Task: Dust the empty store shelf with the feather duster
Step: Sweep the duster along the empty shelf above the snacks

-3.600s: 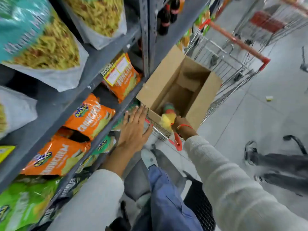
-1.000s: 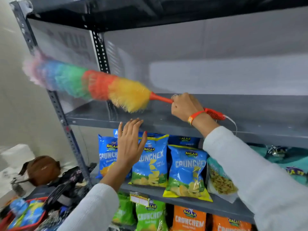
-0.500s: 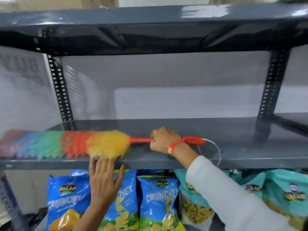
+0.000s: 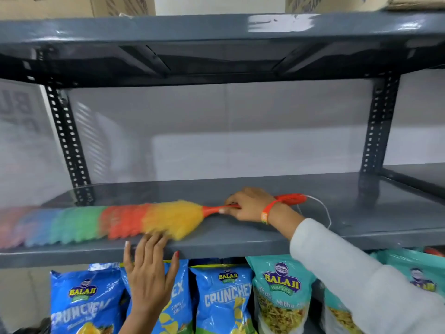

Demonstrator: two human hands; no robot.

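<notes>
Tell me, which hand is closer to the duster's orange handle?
The right hand: it grips the orange handle. The left hand is spread open below the shelf edge, under the fluffy head.

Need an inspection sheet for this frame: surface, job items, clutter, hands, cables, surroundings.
Surface: grey metal shelf, bare apart from the duster and the hand on it.
Job's things: rainbow feather duster lying along the shelf, head blurred toward the left end.
Clutter: nothing seen on the shelf.
Grippers: right hand closed on the duster's red handle; left hand open, fingers spread, in front of the shelf's front edge, holding nothing.
Cables: thin white loop cord off the handle end, resting on the shelf.
Surroundings: blue snack bags and teal snack bags on the shelf below; cardboard boxes on top.
</notes>
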